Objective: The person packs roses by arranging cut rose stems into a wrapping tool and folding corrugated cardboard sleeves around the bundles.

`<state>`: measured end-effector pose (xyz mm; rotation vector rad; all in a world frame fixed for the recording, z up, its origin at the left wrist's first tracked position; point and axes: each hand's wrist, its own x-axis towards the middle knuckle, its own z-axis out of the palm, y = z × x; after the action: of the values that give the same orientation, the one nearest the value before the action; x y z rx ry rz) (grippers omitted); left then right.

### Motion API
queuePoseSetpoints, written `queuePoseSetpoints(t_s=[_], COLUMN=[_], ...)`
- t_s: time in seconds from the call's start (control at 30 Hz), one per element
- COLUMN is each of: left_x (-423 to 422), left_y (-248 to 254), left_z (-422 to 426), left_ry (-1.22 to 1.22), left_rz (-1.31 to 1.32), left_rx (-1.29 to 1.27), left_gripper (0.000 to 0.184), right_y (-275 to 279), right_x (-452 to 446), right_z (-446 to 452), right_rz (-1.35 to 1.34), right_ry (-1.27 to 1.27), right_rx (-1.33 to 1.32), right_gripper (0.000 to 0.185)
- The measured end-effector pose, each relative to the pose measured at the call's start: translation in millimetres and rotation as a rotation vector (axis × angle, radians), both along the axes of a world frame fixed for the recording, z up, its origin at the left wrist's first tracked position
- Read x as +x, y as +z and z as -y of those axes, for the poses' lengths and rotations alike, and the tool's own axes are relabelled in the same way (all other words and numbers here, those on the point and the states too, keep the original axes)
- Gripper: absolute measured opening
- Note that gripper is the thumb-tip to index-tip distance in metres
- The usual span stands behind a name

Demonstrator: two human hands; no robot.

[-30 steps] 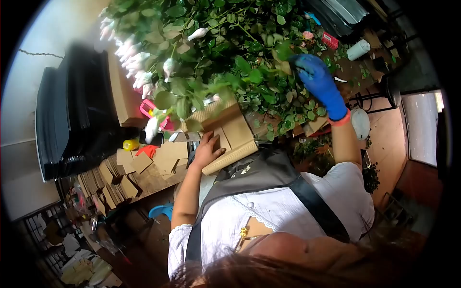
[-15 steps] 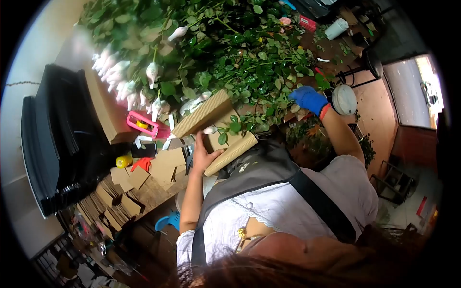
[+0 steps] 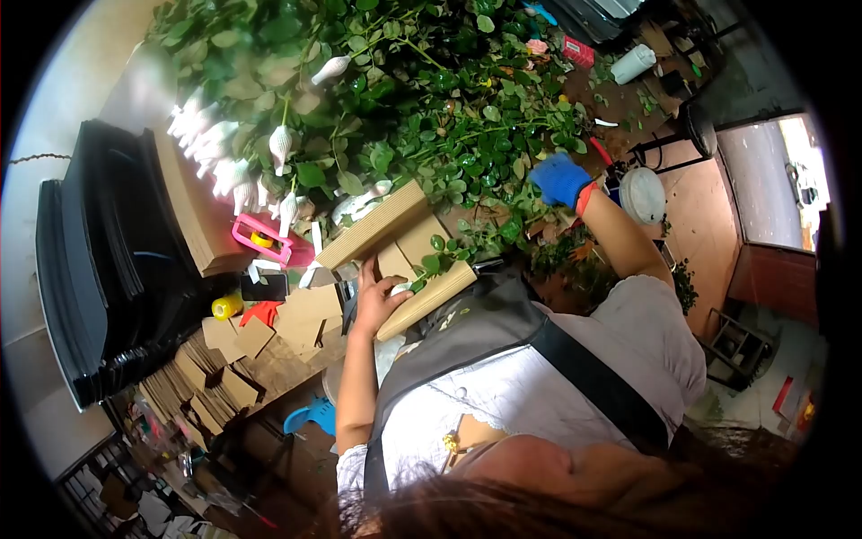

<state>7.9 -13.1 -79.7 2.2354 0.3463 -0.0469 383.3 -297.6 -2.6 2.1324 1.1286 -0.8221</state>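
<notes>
My bare left hand is at the left end of a folded corrugated cardboard wrap, its fingers and thumb closed round a white netted rose bud that they mostly hide. Leaves of this rose lie over the cardboard. My right hand, in a blue glove, is closed beside the leafy stems to the right of the wrap; what it grips is hidden. Beyond both hands lies a large heap of leafy rose stems, with white netted buds at its left side.
Left of the wrap are a pink tool, a phone, a yellow roll and cardboard pieces. Black stacked sheets stand far left. A white bucket is at the right.
A rose has come onto the cardboard wrap, and my left hand has closed round its bud. My gloved right hand has moved from the heap towards my body. The view has shifted.
</notes>
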Motion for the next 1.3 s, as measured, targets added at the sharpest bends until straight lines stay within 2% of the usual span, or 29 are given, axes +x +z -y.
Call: queuePoseSetpoints(t_s=[0.03,0.1,0.17,0.23,0.33,0.37,0.43,0.5,0.57,0.63,0.73,0.77,0.8,0.83,0.93,1.0,1.03,1.07,1.1,1.13,1.17,1.23,1.3], left_x=[-2,-1,-1,0,-3,-3,-3,-4,-5,-6,-11,-8,-5,-9,-7,-6,-10,-15,-18,-16,-12,-6,-6], left_y=[0,0,0,2,1,-1,-1,-3,-6,-8,-38,-27,-15,-21,-18,-5,-16,-33,-45,-39,-25,-4,-8], left_z=[1,0,0,0,-3,-4,-3,-2,-3,-2,-6,-3,0,-1,6,11,4,-4,-8,-5,0,7,5], left_ry=[-0.012,-0.020,-0.036,-0.048,-0.075,-0.086,-0.038,-0.021,-0.011,-0.025,-0.029,-0.015,-0.001,0.068,0.226,0.287,0.199,0.087,-0.021,0.025,0.083,0.194,0.140], left_rz=[-0.002,-0.031,-0.034,-0.052,-0.046,-0.034,-0.027,-0.036,-0.004,0.020,0.027,0.022,0.016,0.102,0.143,0.136,0.124,0.122,0.122,0.112,0.078,0.008,0.005], left_rx=[-0.003,-0.002,0.019,0.000,0.000,0.010,-0.035,-0.040,-0.029,-0.024,0.026,0.059,0.091,-0.010,-0.412,-0.618,-0.278,-0.179,-0.081,-0.139,-0.192,-0.298,-0.253], left_gripper=[0.035,0.035,0.035,0.034,0.031,0.030,0.032,0.034,0.031,0.030,0.057,0.074,0.091,0.094,0.094,0.092,0.078,0.070,0.062,0.052,0.051,0.051,0.050], right_y=[10,16,-13,-60,-54,-49,7,45,95,105,63,42,26,10,-36,-60,-70,-79,-59,-16,7,-14,-48], right_x=[-4,-4,-5,-4,4,7,-2,-7,-25,-44,-74,-86,-99,-108,-116,-122,-123,-118,-110,-103,-99,-69,-42], right_z=[-17,-53,-98,-136,-166,-161,-136,-112,-86,-63,-41,-39,-39,-40,-53,-51,-49,-48,-53,-65,-77,-97,-113], right_rz=[0.058,0.077,0.133,0.467,0.140,0.168,0.235,0.444,0.261,0.045,-0.294,-0.383,-0.322,-0.263,-0.083,-0.094,-0.094,-0.147,-0.161,-0.177,-0.197,-0.097,0.248], right_ry=[-0.044,-0.008,0.063,0.188,-0.121,-0.195,-0.063,0.200,0.215,0.200,0.119,0.082,0.072,0.061,0.012,0.069,0.096,0.108,0.029,-0.047,-0.126,-0.342,-0.139], right_rx=[0.070,0.729,1.251,1.094,0.541,0.743,1.269,1.636,1.471,1.371,1.250,1.164,1.006,0.850,0.464,0.476,0.484,0.461,0.431,0.400,0.366,0.783,1.139], right_gripper=[0.031,0.031,0.032,0.028,0.024,0.024,0.020,0.020,0.022,0.022,0.020,0.020,0.017,0.015,0.017,0.015,0.014,0.017,0.019,0.021,0.023,0.024,0.025])
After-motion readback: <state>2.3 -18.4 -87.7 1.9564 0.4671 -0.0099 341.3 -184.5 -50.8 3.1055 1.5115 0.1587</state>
